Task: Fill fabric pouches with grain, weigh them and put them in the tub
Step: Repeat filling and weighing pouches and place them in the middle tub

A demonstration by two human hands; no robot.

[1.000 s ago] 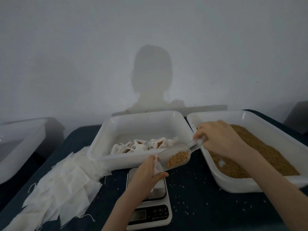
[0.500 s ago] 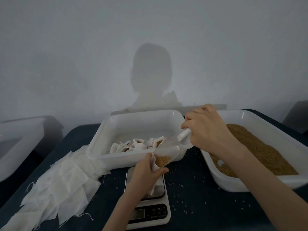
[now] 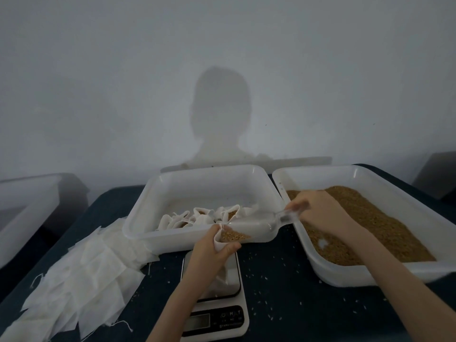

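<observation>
Your left hand (image 3: 212, 250) pinches the pouch (image 3: 220, 239) open over the scale (image 3: 214, 304) – so spills land near it and weighing comes next, I'd judge – while your right hand (image 3: 318, 209) grips the scoop (image 3: 249, 228) handle, tipping grain (image 3: 233, 236) into its mouth, just before the tub (image 3: 197, 183) of filled pouches

White digital kitchen scale (image 3: 214, 314): dark control panel shows button symbols and small print, too blurred to read. No other text.
</observation>
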